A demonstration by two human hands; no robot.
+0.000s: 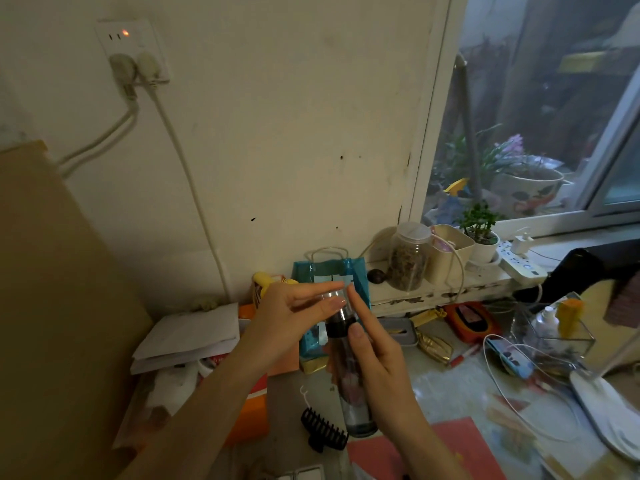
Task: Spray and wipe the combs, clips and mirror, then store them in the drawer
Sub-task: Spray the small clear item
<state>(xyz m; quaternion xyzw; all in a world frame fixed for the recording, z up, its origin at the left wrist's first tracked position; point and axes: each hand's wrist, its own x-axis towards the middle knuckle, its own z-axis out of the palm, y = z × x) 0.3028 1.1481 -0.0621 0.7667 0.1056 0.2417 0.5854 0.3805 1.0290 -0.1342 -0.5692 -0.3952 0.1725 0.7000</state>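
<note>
I saw one clear spray bottle (pixel 348 368) held up over the cluttered surface (pixel 446 386), its long axis nearly upright and leaning a little, base toward me and the black collar and capped nozzle end pointing up toward the wall. My right hand (pixel 375 362) came in from below, wrist low, fingers wrapped round the bottle's body, thumb pressed just under the collar and forefinger stretched up along the top. My left hand (pixel 294 320) reached in from the lower left, forearm angled up, its fingers nearly straight and pinching the clear cap at the bottle's top. One black claw clip (pixel 322 432) lay on the surface just left of the bottle's base, teeth pointing down and right. One teal gift bag (pixel 358 275) stood behind the hands against the wall.
</note>
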